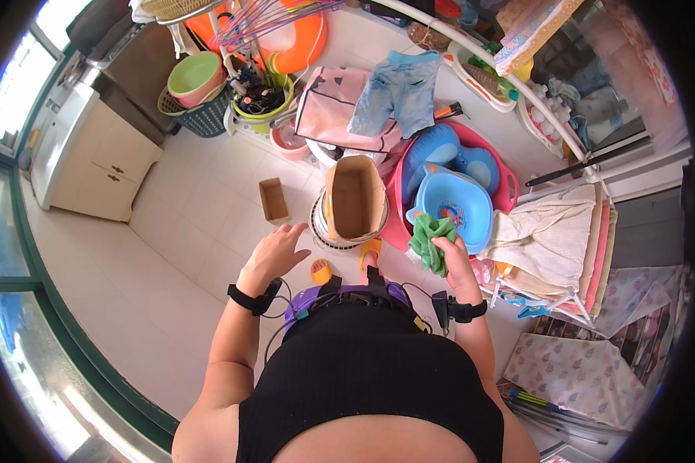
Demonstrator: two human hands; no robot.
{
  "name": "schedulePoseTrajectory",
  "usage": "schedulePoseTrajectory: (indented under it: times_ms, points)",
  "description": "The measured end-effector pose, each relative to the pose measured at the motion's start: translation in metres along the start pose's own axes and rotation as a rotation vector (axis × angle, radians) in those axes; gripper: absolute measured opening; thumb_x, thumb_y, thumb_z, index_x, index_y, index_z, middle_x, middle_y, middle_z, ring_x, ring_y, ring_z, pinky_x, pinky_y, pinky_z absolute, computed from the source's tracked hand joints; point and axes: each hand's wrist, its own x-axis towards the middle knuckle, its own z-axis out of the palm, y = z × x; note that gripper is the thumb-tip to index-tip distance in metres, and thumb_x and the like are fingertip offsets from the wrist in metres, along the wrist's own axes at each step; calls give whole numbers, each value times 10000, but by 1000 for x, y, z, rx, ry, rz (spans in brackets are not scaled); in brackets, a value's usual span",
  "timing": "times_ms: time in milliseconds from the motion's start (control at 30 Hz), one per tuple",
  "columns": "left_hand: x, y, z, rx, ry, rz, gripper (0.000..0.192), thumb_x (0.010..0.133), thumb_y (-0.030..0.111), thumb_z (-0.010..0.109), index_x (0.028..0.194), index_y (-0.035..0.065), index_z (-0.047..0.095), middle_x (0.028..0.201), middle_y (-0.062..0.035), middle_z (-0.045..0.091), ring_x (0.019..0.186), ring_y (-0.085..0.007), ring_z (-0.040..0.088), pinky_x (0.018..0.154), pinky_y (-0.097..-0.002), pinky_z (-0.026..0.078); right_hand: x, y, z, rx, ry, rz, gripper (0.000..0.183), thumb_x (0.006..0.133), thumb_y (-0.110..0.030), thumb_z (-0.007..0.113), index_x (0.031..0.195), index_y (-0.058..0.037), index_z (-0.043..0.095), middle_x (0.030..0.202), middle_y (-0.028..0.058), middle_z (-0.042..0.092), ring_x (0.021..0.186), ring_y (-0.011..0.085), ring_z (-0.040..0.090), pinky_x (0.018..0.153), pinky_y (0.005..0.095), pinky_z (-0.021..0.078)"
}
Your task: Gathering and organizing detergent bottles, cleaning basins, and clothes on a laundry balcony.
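My right hand (456, 260) grips a crumpled green cloth (432, 243), held in front of a light-blue plastic basin (469, 199). That basin rests in a large pink tub (505, 185) along with a darker blue inflatable-looking item (431, 153). My left hand (275, 253) is empty, its fingers spread and the thumb apart. Nearest to it are a small open cardboard box (274, 199) on the tiled floor and a taller open cardboard box (356, 197). The taller one stands on top of a white round container (318, 214), and its visible inside holds nothing.
A white cabinet with a sink (101, 159) stands at the left. Stacked basins in a dark basket (202, 118) sit at the back. Blue denim shorts (397, 95) lie over a pink storage bag (333, 104). Towels on a rack (550, 243) stand at my right.
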Motion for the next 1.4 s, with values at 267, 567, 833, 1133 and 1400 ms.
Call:
schedulePoseTrajectory:
  times_ms: [267, 567, 833, 1133, 1400]
  points:
    - [0, -6, 8, 9, 57, 81, 466, 787, 262, 622, 1181, 79, 454, 1021, -162, 558, 967, -329, 540, 806, -395, 454, -2, 2, -1, 18, -9, 21, 258, 801, -84, 510, 1045, -9, 542, 943, 38, 576, 835, 124, 558, 733, 270, 458]
    - [1, -2, 6, 21, 55, 65, 492, 784, 274, 630, 1195, 71, 450, 1041, -174, 561, 967, -345, 542, 813, -401, 455, -4, 1, -2, 20, 10, 3, 276, 791, -76, 514, 1059, -15, 538, 969, 34, 572, 869, 125, 547, 780, 275, 440]
    - [2, -3, 9, 20, 66, 96, 494, 785, 273, 629, 1199, 75, 446, 1033, -169, 557, 965, -343, 541, 810, -401, 455, -7, 1, -3, 45, 17, 24, 273, 791, -74, 513, 1057, -12, 534, 960, 35, 573, 855, 122, 551, 760, 270, 447]
    - [-1, -1, 10, 23, 53, 91, 483, 794, 271, 619, 1200, 75, 444, 1026, -166, 557, 968, -332, 540, 805, -394, 456, -6, 4, -3, 26, 21, 29, 276, 791, -79, 513, 1058, -12, 533, 943, 36, 577, 831, 126, 557, 738, 271, 454]
    - [-3, -2, 11, 10, 66, 92, 473, 791, 266, 620, 1190, 77, 451, 1012, -160, 561, 968, -318, 542, 809, -389, 450, -3, 7, -5, 17, 8, 35, 311, 793, -71, 510, 1098, -13, 524, 995, 52, 583, 878, 151, 573, 771, 286, 463]
